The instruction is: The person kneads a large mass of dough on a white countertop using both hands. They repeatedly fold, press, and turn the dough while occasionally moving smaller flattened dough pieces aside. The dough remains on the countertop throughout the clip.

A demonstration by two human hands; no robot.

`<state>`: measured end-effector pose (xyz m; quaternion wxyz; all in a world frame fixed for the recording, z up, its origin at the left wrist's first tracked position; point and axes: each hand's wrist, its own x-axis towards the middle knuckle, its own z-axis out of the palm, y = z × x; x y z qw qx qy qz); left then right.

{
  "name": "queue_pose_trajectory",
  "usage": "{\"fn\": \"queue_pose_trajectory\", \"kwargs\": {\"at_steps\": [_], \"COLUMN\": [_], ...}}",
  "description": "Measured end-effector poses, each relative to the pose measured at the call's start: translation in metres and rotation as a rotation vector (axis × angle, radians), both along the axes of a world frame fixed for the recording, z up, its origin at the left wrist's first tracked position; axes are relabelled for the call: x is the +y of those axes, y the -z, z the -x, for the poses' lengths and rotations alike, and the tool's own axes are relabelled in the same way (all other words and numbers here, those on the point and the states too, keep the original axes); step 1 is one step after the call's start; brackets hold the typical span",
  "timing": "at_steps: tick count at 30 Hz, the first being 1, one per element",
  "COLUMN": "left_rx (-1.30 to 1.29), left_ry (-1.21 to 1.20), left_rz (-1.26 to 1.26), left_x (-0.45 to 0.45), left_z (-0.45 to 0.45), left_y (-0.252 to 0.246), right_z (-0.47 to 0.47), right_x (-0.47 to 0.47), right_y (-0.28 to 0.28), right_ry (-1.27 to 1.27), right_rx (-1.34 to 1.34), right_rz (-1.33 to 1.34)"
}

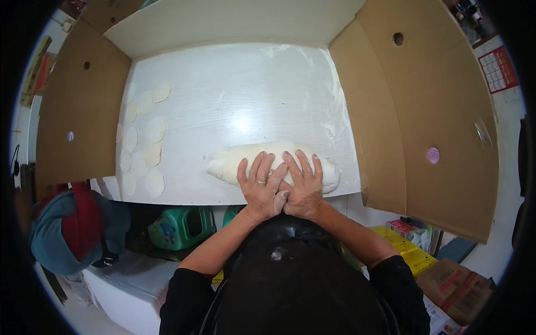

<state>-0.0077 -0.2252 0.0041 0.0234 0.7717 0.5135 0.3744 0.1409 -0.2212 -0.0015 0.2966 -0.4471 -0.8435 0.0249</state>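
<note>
A long, pale loaf of dough [228, 163] lies along the near edge of a white, flour-dusted board [209, 104]. My left hand [261, 184] and my right hand [303, 184] grip the dough's middle side by side. Their floury fingers bend over its top, and the thumbs meet near the board's edge. A ring is on one left finger. The palms hide part of the dough, while its two ends show beyond the hands. Several thin dough rounds [155, 182] lie at the board's left side, some touching or overlapping.
Cardboard walls stand at the left [83, 100], back [243, 25] and right [377, 92] of the board. Loose flour [335, 130] streaks its right side. Below the near edge are a green plastic container [180, 228], a teal and red cloth item [79, 226] and a brown carton [452, 289].
</note>
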Motion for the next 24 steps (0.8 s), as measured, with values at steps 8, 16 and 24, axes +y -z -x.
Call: {"fn": "queue_pose_trajectory", "kwargs": {"at_steps": [8,16,24], "left_rx": [-0.146,-0.076,0.228], "left_ry": [0.021,-0.16,-0.055], "left_rz": [0.063,0.561,0.625], "left_x": [0.112,0.227,0.237], "left_z": [0.001,-0.009,0.033], "left_y": [-0.008,-0.014,-0.026], "right_z": [0.016,0.02,-0.017], "right_x": [0.106,0.22,0.216], "right_y": [-0.017,0.007,-0.035], "right_ry": [0.054,0.28,0.493], "right_rx": [0.215,0.283,0.025], "right_rz": [0.037,0.337,0.262]}}
